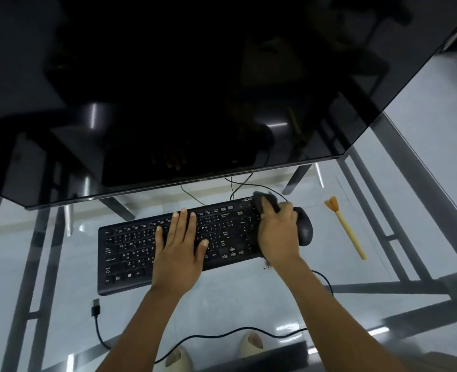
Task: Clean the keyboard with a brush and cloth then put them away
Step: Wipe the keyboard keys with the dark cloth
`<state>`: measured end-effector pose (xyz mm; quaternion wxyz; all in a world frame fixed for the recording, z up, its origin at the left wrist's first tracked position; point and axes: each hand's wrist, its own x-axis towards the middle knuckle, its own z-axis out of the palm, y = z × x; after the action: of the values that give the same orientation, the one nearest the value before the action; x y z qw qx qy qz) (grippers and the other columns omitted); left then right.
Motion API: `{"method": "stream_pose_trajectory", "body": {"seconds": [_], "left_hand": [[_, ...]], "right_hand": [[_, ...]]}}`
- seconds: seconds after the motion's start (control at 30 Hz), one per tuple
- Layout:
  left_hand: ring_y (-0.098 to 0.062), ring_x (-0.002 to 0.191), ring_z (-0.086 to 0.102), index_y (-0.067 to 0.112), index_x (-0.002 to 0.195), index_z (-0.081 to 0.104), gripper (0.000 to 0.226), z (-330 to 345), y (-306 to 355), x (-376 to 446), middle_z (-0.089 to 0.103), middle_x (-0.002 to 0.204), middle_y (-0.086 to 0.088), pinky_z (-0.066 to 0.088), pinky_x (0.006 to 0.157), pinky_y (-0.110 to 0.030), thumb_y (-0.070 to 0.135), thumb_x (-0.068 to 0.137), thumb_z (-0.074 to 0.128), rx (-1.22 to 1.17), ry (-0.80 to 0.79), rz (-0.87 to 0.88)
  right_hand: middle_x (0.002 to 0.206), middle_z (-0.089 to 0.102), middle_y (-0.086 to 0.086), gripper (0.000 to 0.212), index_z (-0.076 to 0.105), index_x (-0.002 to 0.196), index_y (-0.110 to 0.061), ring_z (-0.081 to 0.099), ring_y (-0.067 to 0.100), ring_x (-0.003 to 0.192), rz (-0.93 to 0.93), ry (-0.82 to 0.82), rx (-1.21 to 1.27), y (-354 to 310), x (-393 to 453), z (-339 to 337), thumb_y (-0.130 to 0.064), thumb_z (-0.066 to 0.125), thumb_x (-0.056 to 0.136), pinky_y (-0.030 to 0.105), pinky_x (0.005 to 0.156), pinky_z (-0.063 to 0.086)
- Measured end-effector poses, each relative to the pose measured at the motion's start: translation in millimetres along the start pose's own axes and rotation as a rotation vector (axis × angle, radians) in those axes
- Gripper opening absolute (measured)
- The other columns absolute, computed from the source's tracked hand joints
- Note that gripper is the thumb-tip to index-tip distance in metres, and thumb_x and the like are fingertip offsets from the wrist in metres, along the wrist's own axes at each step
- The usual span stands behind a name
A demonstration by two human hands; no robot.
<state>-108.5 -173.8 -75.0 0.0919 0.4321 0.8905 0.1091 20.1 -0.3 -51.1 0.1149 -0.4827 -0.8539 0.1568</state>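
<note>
— Black keyboard (130, 253) lies on the glass surface (69, 328), just below the big dark screen (195, 76).
— And the hands?
— Left hand (180, 249) lies flat on the keys, fingers straight. Right hand (277, 234) grips a dark cloth (266, 201) at the keyboard's right end.
— The brush?
— Yellow brush (347, 229) lies right of the keyboard, past the mouse (305, 228).

Dim, bluish light — glare streaks on glass, edges bowed.
</note>
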Motion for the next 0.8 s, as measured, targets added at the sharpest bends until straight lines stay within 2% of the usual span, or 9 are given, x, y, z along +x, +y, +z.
{"method": "stream_pose_trajectory", "body": {"seconds": [0.03,0.1,0.17,0.27,0.3,0.43,0.6,0.73,0.8], "left_hand": [[-0.013,0.147,-0.013,0.022,0.153,0.003,0.067,0.0,-0.5,-1.2,-0.005,0.160,0.003,-0.005,0.119,-0.046,0.055,0.096,0.007,0.006,0.002,-0.003],[-0.013,0.147,-0.012,0.021,0.152,0.003,0.067,-0.9,-0.8,-2.0,-0.004,0.160,0.002,-0.004,0.119,-0.047,0.056,0.095,0.007,0.014,0.010,-0.013],[-0.014,0.147,-0.011,0.022,0.152,0.002,0.067,-1.3,-0.2,-1.4,-0.003,0.160,0.002,-0.004,0.118,-0.046,0.056,0.095,0.007,0.017,0.001,-0.007],[-0.014,0.147,-0.010,0.022,0.152,0.003,0.066,-1.1,0.0,-0.9,-0.002,0.160,0.002,-0.004,0.118,-0.046,0.056,0.096,0.009,0.016,0.007,0.008],[-0.015,0.147,-0.009,0.022,0.152,0.004,0.065,-0.2,-0.7,-1.5,-0.001,0.160,0.001,-0.003,0.118,-0.046,0.055,0.097,0.010,0.021,0.010,0.007],[-0.015,0.148,-0.007,0.020,0.153,0.007,0.064,2.0,-3.5,-1.1,0.002,0.161,0.000,-0.003,0.118,-0.047,0.053,0.098,0.014,0.039,0.027,-0.002],[-0.014,0.147,-0.010,0.022,0.153,0.003,0.064,3.6,-3.0,-1.8,-0.002,0.161,0.001,-0.008,0.118,-0.044,0.054,0.098,0.014,0.023,0.028,0.005],[-0.017,0.148,-0.004,0.019,0.153,0.010,0.064,4.4,-2.2,-2.4,0.005,0.161,-0.001,-0.005,0.117,-0.045,0.052,0.098,0.016,0.048,0.036,-0.009],[-0.015,0.148,-0.006,0.020,0.153,0.008,0.064,4.1,-2.1,-1.3,0.003,0.161,0.000,-0.008,0.117,-0.044,0.053,0.098,0.016,0.030,0.033,0.001]], "right_hand": [[0.102,0.050,0.024,0.049,0.055,0.131,-0.010,0.049,0.038,0.082,0.013,0.003,-0.024,-2.4,-1.5,-0.3,-0.002,0.059,0.083,0.047,0.075,0.051],[0.107,0.049,0.023,0.056,0.052,0.133,-0.010,0.049,0.038,0.088,-0.183,-0.102,-0.053,-15.2,-12.8,1.0,-0.002,0.063,0.079,0.047,0.075,0.053],[0.120,0.044,0.020,0.055,0.047,0.138,-0.017,0.046,0.038,0.103,-0.344,-0.182,-0.027,-11.2,-8.9,-2.0,-0.008,0.058,0.085,0.046,0.086,0.049],[0.120,0.042,0.021,0.045,0.049,0.135,-0.021,0.043,0.039,0.107,-0.020,-0.109,0.040,-4.2,22.2,-9.1,-0.009,0.044,0.092,0.046,0.093,0.044],[0.117,0.042,0.021,0.046,0.049,0.135,-0.020,0.043,0.039,0.104,0.004,-0.079,0.011,-12.9,22.3,-9.3,-0.008,0.044,0.092,0.045,0.091,0.044],[0.116,0.043,0.012,0.050,0.047,0.138,-0.027,0.043,0.030,0.102,-0.387,-0.183,-0.005,-40.1,-6.5,6.2,-0.014,0.050,0.090,0.038,0.085,0.047],[0.113,0.045,0.018,0.049,0.054,0.133,-0.026,0.045,0.039,0.099,-0.033,-0.061,-0.034,-11.8,17.5,-3.9,-0.008,0.048,0.088,0.043,0.086,0.043],[0.121,0.043,0.011,0.061,0.049,0.138,-0.033,0.041,0.032,0.105,-0.393,-0.224,-0.054,-53.8,-9.0,1.1,-0.006,0.055,0.083,0.039,0.089,0.042],[0.121,0.042,0.007,0.057,0.047,0.138,-0.036,0.040,0.028,0.106,-0.437,-0.248,-0.080,-47.8,-0.1,-3.3,-0.010,0.053,0.088,0.038,0.092,0.043]]}}
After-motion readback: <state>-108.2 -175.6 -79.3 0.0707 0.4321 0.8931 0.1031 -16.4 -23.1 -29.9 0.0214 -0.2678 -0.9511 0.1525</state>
